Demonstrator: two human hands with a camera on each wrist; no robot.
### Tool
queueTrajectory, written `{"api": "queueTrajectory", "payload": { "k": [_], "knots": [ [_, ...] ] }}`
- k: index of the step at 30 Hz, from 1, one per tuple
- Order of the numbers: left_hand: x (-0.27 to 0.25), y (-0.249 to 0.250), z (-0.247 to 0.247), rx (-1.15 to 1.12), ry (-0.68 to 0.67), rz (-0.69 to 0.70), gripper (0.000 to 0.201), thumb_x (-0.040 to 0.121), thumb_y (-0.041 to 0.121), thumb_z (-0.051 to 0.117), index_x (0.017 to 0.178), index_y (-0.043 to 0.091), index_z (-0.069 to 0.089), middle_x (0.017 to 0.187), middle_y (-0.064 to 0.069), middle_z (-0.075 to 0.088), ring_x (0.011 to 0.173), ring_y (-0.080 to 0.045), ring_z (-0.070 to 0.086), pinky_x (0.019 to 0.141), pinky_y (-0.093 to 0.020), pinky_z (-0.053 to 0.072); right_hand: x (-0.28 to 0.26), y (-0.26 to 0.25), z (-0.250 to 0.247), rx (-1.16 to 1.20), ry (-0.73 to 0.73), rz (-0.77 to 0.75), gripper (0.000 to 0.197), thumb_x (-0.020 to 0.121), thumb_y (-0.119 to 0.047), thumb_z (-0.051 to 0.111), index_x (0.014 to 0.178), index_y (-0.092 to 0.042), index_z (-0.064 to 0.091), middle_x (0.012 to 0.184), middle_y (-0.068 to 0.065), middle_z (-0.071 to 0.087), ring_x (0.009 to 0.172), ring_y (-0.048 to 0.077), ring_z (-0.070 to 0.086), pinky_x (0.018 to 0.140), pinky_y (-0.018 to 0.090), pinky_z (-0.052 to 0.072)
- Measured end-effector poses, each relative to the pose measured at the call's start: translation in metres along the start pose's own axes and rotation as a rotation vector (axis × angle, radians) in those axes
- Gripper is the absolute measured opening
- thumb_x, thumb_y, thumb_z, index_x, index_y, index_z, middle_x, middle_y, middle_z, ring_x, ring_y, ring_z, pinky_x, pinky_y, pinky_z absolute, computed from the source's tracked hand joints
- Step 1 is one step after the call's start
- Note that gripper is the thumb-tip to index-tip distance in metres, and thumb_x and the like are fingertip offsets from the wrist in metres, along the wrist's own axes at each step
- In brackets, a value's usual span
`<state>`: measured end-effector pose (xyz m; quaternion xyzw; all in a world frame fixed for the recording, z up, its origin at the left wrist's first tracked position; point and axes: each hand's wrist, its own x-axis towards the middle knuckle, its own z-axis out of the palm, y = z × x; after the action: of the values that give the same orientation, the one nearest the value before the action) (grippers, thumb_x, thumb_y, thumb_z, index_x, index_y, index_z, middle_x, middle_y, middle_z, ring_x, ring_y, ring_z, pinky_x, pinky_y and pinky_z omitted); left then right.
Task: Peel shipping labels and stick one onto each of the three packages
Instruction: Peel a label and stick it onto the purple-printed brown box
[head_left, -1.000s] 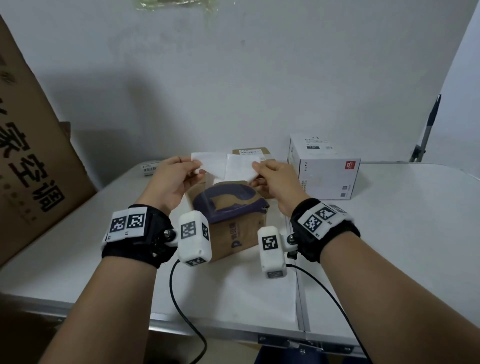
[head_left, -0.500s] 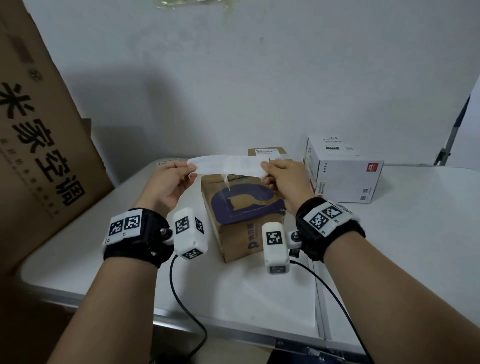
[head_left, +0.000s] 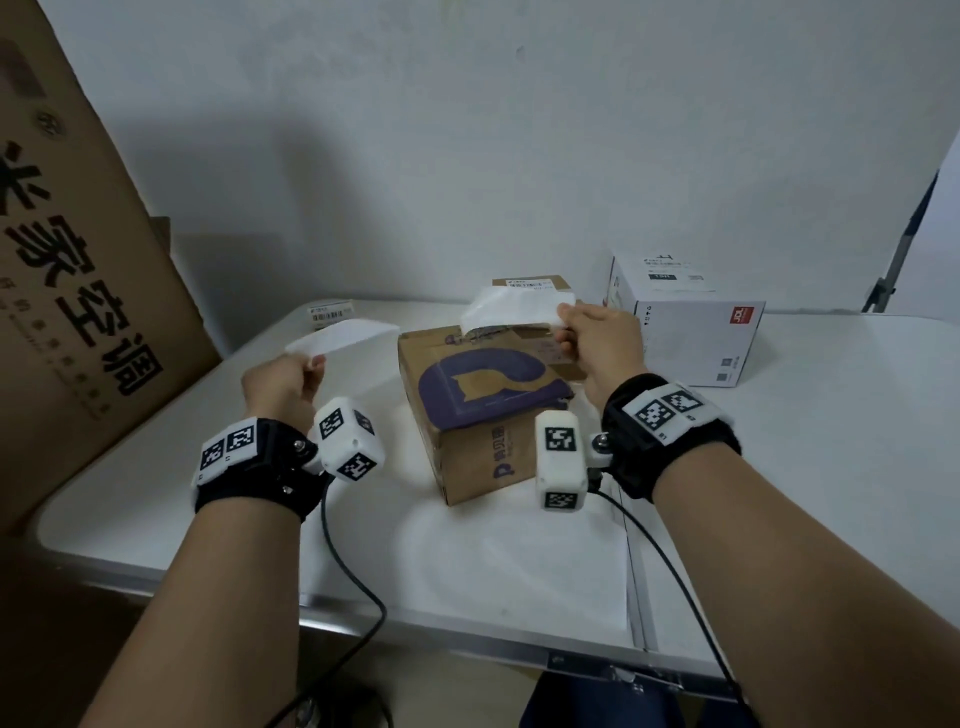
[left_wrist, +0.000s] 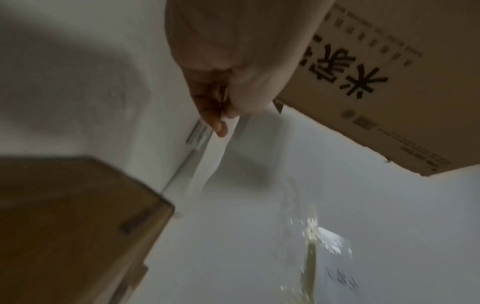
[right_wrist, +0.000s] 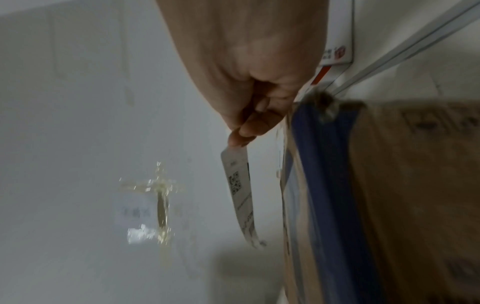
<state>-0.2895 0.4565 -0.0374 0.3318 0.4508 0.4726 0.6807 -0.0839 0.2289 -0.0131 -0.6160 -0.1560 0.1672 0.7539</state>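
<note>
The right hand's (head_left: 597, 348) fingertips (right_wrist: 242, 133) pinch one end of the peeled shipping label (head_left: 511, 310), printed face down, above the far edge of the purple-printed carton (head_left: 483, 400). The left hand (head_left: 283, 384) pinches a white backing sheet (head_left: 343, 335) over bare table (head_left: 519, 566) to the carton's left. A white box (head_left: 685, 322) stands just right of the right hand; a large cardboard box (head_left: 78, 291) walls the table's left edge.
</note>
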Motion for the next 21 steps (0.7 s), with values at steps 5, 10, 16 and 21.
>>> {"api": "queueTrajectory", "payload": {
  "k": [5,10,16,21],
  "knots": [
    [0.009,-0.017,0.003,0.284,-0.066,0.071,0.021,0.076,-0.021,0.048,0.068,-0.002,0.051,0.07,-0.015,0.052,0.064,-0.026,0.054,0.059,-0.027,0.054,0.004,0.002,-0.008,0.033,0.017,-0.041,0.02,0.092,-0.012,0.06,0.073,-0.018,0.065,0.06,0.004,0.06,0.048,0.008,0.052,0.05,0.018,0.045],
    [0.01,-0.027,0.012,0.67,-0.132,0.17,0.018,0.09,-0.001,0.053,0.072,0.002,0.055,0.085,-0.017,0.054,0.076,-0.029,0.054,0.074,-0.033,0.047,0.001,-0.003,-0.008,0.017,0.048,-0.114,0.023,0.091,-0.012,0.061,0.07,-0.021,0.066,0.054,0.002,0.061,0.048,0.01,0.054,0.051,0.021,0.047],
    [-0.014,-0.012,0.024,0.948,-0.027,0.485,0.053,0.086,0.013,0.054,0.138,0.013,0.048,0.143,-0.018,0.04,0.128,-0.035,0.042,0.105,-0.041,0.039,-0.005,-0.015,-0.011,-0.085,0.043,-0.257,0.02,0.09,-0.014,0.062,0.072,-0.021,0.068,0.05,-0.002,0.066,0.049,0.013,0.061,0.057,0.026,0.055],
    [-0.061,0.017,0.061,0.739,-0.302,0.692,0.031,0.088,0.003,0.052,0.114,0.013,0.066,0.11,-0.003,0.06,0.098,-0.015,0.054,0.086,-0.026,0.044,-0.011,-0.031,-0.007,-0.212,-0.005,-0.418,0.02,0.091,-0.015,0.061,0.104,-0.003,0.07,0.048,-0.005,0.065,0.044,0.009,0.064,0.051,0.022,0.055]
  ]
}}
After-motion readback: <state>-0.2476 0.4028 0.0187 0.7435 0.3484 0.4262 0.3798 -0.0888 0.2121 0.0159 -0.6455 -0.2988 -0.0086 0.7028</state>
